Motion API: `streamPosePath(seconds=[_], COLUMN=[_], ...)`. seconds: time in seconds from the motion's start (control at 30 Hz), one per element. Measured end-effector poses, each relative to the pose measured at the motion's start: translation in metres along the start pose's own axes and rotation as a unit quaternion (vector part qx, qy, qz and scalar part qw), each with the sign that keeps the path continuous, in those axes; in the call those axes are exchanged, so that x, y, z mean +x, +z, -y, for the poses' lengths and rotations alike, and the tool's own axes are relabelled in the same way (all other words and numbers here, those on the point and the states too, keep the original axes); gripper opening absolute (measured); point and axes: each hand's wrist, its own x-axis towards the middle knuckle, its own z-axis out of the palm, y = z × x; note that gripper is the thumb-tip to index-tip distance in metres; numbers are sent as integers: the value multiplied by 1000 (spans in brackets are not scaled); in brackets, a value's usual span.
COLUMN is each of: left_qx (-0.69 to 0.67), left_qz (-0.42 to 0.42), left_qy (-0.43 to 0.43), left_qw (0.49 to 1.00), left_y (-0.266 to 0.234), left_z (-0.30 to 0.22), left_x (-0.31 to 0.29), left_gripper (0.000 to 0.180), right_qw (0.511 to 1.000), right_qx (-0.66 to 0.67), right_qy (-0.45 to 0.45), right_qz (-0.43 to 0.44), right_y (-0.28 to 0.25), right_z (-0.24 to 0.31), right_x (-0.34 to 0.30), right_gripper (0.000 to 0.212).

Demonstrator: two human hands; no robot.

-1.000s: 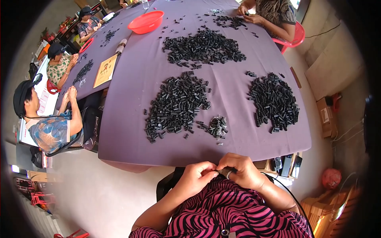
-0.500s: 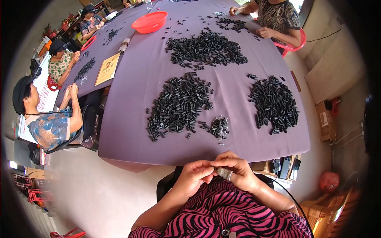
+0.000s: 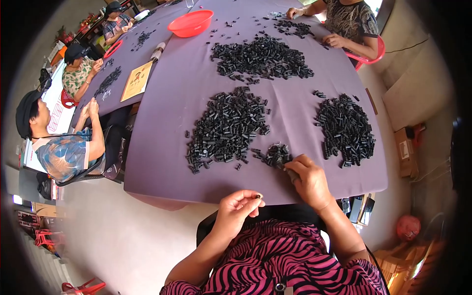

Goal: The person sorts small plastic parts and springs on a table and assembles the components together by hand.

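Observation:
My left hand [image 3: 240, 210] is closed near the table's front edge, pinching a small black cylindrical part [image 3: 258, 196] between thumb and fingertips. My right hand [image 3: 312, 183] reaches over the table, its fingers bunched at the near right side of a small heap of black parts mixed with shiny pieces [image 3: 276, 155]. A greyish cover wraps one finger of that hand. Whatever its fingertips pinch, if anything, is hidden. Just beyond lies a large pile of short black tubes [image 3: 226, 128]; to the right is another pile of black tubes [image 3: 346, 130].
A third black pile [image 3: 263, 56] lies farther back on the purple tablecloth [image 3: 162, 123]. Beyond it stands a red basin [image 3: 191, 24]. A yellow booklet [image 3: 137, 81] lies on the left. Several people sit around the tables, one [image 3: 350, 29] at the far right.
My hands have come apart. The right one has moved forward and right to the small heap; the left stays near the table edge, holding the small black part. The view has shifted slightly.

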Motion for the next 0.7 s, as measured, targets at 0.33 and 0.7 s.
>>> streamPosePath(seconds=[0.33,0.7], left_qx=[47,38], left_qz=[-1,-17], left_qy=[31,36], left_qw=[998,998], left_y=[4,-2], left_z=[3,5], left_x=[0,-5], left_gripper=[19,19], right_qw=[995,997], right_qx=[79,-7], right_qy=[-41,-80], right_qz=[50,13], right_y=[1,-2], right_z=[9,17], right_x=[-9,-15], right_gripper=[37,41])
